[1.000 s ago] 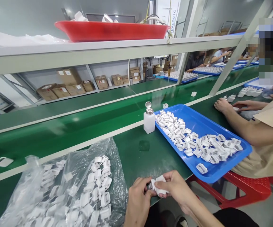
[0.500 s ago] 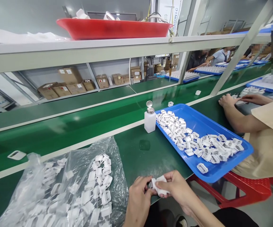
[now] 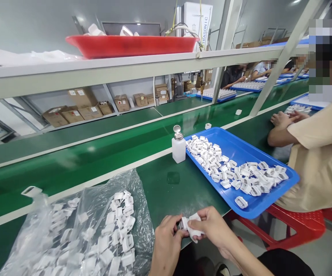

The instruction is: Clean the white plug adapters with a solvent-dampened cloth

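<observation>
My left hand (image 3: 166, 241) and my right hand (image 3: 213, 230) meet at the near edge of the green bench, both gripping one small white plastic plug part (image 3: 191, 226) wrapped in a white cloth. A clear plastic bag (image 3: 85, 230) full of several white plug parts lies just left of my hands. To the right a blue tray (image 3: 237, 147) holds several more of the same white parts.
A white dispenser bottle (image 3: 179, 145) with a metal top stands by the tray's left corner. A green conveyor belt (image 3: 96, 153) carries single white parts past. A co-worker in a beige shirt (image 3: 321, 153) sits at the right. A red tray (image 3: 131, 44) sits on the shelf above.
My hands stay together on the same part, shifting it slightly. The loose part on the belt at far left has travelled to the right. The co-worker's hands have drawn together.
</observation>
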Action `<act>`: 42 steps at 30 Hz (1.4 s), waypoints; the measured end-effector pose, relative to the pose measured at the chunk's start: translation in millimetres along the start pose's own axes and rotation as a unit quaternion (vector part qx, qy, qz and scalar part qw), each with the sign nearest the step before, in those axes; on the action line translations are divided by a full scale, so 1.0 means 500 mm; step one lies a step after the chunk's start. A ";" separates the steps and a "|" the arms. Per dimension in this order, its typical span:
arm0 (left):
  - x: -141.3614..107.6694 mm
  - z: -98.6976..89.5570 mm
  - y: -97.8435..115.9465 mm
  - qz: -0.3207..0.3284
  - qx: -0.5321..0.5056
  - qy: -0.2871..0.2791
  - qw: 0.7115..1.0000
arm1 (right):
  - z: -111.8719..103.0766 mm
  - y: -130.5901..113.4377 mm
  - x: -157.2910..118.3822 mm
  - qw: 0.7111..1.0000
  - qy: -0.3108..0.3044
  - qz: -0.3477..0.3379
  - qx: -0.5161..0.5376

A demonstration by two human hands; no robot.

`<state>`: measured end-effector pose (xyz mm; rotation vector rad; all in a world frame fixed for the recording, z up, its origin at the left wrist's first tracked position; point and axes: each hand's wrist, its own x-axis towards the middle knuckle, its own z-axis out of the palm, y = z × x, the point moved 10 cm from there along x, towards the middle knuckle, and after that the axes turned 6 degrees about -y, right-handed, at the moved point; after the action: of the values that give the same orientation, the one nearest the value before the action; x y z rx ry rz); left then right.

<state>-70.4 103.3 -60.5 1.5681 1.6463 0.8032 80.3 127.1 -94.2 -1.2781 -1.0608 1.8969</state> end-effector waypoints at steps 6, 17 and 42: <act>-0.007 -0.008 0.012 0.015 0.020 0.000 1.000 | -0.089 -0.054 -0.058 0.994 0.058 -0.088 -0.012; -0.018 -0.028 0.043 -0.011 0.084 -0.020 0.996 | -0.127 -0.108 -0.100 0.987 0.027 -0.152 0.033; 0.210 -0.193 0.172 0.006 -0.142 0.175 0.974 | -0.157 -0.148 -0.128 0.973 0.085 -0.195 -0.085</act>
<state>-103.7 217.6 56.1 1.2889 1.6710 1.3196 179.6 132.7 -17.8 -1.1938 -1.2954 1.4051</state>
